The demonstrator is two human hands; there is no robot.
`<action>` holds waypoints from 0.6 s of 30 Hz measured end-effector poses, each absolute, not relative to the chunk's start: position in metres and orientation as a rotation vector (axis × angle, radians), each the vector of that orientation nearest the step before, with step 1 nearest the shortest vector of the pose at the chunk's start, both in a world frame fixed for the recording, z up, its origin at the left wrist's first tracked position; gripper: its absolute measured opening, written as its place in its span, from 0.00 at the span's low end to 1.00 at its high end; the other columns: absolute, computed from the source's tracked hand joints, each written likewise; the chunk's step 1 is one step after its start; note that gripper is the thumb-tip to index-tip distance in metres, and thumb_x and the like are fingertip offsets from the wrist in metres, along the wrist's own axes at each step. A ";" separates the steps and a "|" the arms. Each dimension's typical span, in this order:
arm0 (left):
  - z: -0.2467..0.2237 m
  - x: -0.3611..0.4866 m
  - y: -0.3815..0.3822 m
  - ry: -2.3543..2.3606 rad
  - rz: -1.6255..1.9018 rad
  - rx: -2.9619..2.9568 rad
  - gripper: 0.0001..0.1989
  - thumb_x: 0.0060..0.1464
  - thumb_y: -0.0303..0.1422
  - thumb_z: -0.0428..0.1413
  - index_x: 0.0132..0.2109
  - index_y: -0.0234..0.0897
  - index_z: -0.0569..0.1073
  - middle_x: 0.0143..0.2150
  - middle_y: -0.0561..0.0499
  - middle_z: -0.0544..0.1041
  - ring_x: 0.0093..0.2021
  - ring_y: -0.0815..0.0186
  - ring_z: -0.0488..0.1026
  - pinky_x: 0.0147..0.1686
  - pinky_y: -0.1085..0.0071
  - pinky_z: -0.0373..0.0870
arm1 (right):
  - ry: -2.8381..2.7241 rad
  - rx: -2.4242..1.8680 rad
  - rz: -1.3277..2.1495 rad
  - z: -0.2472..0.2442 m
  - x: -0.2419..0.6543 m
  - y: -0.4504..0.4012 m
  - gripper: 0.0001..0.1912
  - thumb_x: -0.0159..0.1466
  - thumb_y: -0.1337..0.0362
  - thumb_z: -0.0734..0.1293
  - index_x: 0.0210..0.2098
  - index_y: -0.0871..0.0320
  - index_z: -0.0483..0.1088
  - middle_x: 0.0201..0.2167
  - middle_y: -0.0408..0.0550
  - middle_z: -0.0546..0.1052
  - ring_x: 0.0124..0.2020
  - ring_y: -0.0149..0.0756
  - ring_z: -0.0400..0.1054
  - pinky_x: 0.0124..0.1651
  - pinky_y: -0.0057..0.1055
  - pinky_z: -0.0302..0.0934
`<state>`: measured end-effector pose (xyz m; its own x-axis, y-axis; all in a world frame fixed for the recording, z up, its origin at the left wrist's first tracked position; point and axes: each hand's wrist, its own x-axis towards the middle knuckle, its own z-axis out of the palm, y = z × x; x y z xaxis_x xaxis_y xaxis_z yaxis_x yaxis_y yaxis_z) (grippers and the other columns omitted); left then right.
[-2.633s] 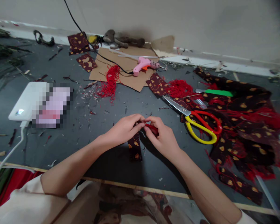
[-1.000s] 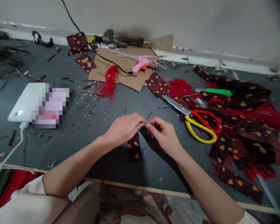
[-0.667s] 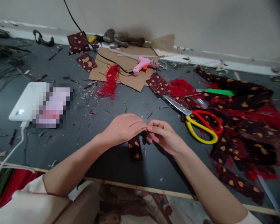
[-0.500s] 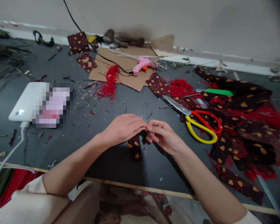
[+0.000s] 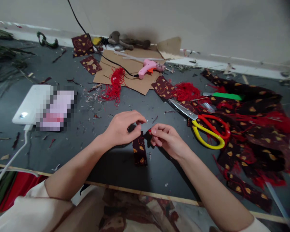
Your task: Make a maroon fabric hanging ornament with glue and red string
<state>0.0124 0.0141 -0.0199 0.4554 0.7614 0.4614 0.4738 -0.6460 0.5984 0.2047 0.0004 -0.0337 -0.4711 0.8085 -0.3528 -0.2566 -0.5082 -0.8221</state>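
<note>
My left hand (image 5: 124,126) has its thumb and fingers apart, with nothing seen between them, over the upper left edge of a dark maroon fabric strip (image 5: 139,151) with gold spots. The strip lies on the grey table near the front. Just right of it, my right hand (image 5: 168,138) pinches a small red thing (image 5: 149,131) between thumb and fingers; it looks like a bit of red thread, too small to make out fully. A gap separates the two hands. Scissors (image 5: 197,120) with red and yellow handles lie to the right.
Behind the hands are red threads (image 5: 114,85), a cardboard sheet (image 5: 132,84) and a pink glue gun (image 5: 147,68) with a black cable. Patterned fabric (image 5: 253,154) and more red thread are heaped at right. A white power bank (image 5: 30,103) and a blurred-out phone lie at left.
My left hand has drawn away from my right fingertips and its fingers have parted. The small red thing now shows at my right fingertips. The strip is more exposed.
</note>
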 end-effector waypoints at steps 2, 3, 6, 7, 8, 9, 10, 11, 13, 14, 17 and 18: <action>-0.014 0.011 0.015 1.202 1.085 2.160 0.10 0.57 0.28 0.46 0.36 0.34 0.73 0.32 0.50 0.76 0.34 0.68 0.73 0.37 0.73 0.69 | -0.955 -1.017 2.005 -0.034 0.204 0.001 0.08 0.55 0.63 0.70 0.24 0.60 0.68 0.11 0.34 0.63 0.14 0.22 0.53 0.27 0.25 0.58; -0.011 0.010 0.016 1.284 1.077 2.075 0.12 0.59 0.29 0.45 0.36 0.34 0.73 0.31 0.50 0.76 0.33 0.68 0.73 0.37 0.73 0.69 | -0.985 -1.038 1.985 -0.034 0.204 0.001 0.09 0.55 0.62 0.70 0.25 0.60 0.68 0.11 0.34 0.63 0.14 0.22 0.54 0.27 0.25 0.58; -0.005 0.005 0.028 1.424 0.881 1.944 0.14 0.61 0.32 0.44 0.42 0.35 0.73 0.38 0.48 0.78 0.38 0.67 0.75 0.42 0.71 0.70 | -1.177 -1.142 1.904 -0.031 0.201 -0.003 0.11 0.55 0.59 0.70 0.26 0.60 0.68 0.14 0.37 0.67 0.15 0.23 0.56 0.24 0.24 0.54; -0.004 0.003 0.037 1.438 0.795 1.968 0.14 0.60 0.32 0.44 0.46 0.35 0.72 0.43 0.47 0.78 0.43 0.65 0.75 0.46 0.69 0.69 | -1.261 -1.169 1.891 -0.030 0.199 -0.005 0.12 0.56 0.58 0.69 0.26 0.60 0.67 0.16 0.39 0.69 0.16 0.23 0.57 0.23 0.23 0.53; -0.003 0.000 0.048 1.455 0.721 2.019 0.15 0.59 0.31 0.45 0.50 0.34 0.70 0.48 0.46 0.77 0.47 0.64 0.73 0.49 0.67 0.68 | -1.344 -1.181 1.891 -0.029 0.198 -0.008 0.12 0.56 0.57 0.68 0.27 0.60 0.67 0.19 0.41 0.71 0.17 0.23 0.58 0.22 0.23 0.52; -0.003 -0.002 0.063 1.479 0.661 2.098 0.17 0.59 0.30 0.46 0.53 0.32 0.68 0.52 0.44 0.74 0.52 0.62 0.71 0.53 0.65 0.65 | -1.422 -1.179 1.902 -0.029 0.196 -0.012 0.12 0.57 0.57 0.67 0.27 0.61 0.67 0.21 0.42 0.71 0.18 0.24 0.59 0.22 0.23 0.53; -0.003 -0.004 0.080 1.524 0.628 2.189 0.18 0.58 0.30 0.46 0.54 0.30 0.67 0.55 0.42 0.72 0.55 0.60 0.68 0.56 0.63 0.62 | -1.501 -1.167 1.916 -0.028 0.194 -0.016 0.12 0.58 0.57 0.66 0.28 0.60 0.67 0.22 0.42 0.71 0.19 0.24 0.59 0.23 0.23 0.53; -0.004 -0.004 0.099 1.591 0.626 2.249 0.19 0.57 0.29 0.47 0.54 0.28 0.68 0.55 0.40 0.71 0.56 0.59 0.67 0.57 0.62 0.60 | -1.582 -1.150 1.920 -0.028 0.192 -0.019 0.11 0.59 0.58 0.65 0.28 0.60 0.67 0.22 0.42 0.71 0.20 0.25 0.60 0.23 0.23 0.53; -0.007 0.000 0.142 1.744 0.698 2.264 0.18 0.57 0.33 0.48 0.51 0.28 0.70 0.53 0.37 0.72 0.53 0.56 0.69 0.55 0.60 0.62 | -1.744 -1.114 1.889 -0.028 0.190 -0.024 0.09 0.60 0.60 0.64 0.29 0.60 0.67 0.22 0.42 0.70 0.21 0.26 0.61 0.24 0.23 0.54; -0.010 0.005 0.162 1.789 0.737 2.252 0.19 0.56 0.37 0.49 0.48 0.28 0.72 0.50 0.35 0.74 0.51 0.53 0.70 0.53 0.58 0.63 | -1.816 -1.096 1.859 -0.029 0.189 -0.026 0.08 0.60 0.61 0.64 0.28 0.60 0.67 0.21 0.42 0.69 0.22 0.26 0.62 0.24 0.23 0.54; -0.022 0.028 0.213 1.775 0.767 2.230 0.16 0.49 0.42 0.56 0.34 0.30 0.75 0.34 0.38 0.77 0.41 0.50 0.73 0.44 0.56 0.67 | -1.954 -1.060 1.747 -0.029 0.190 -0.026 0.08 0.61 0.62 0.63 0.28 0.60 0.67 0.22 0.42 0.70 0.23 0.27 0.63 0.26 0.24 0.54; -0.026 0.035 0.224 1.722 0.797 2.231 0.13 0.47 0.39 0.58 0.32 0.31 0.74 0.30 0.40 0.76 0.38 0.52 0.74 0.41 0.58 0.68 | -1.980 -1.057 1.716 -0.029 0.190 -0.025 0.09 0.62 0.62 0.62 0.28 0.59 0.68 0.22 0.42 0.70 0.23 0.28 0.63 0.26 0.24 0.54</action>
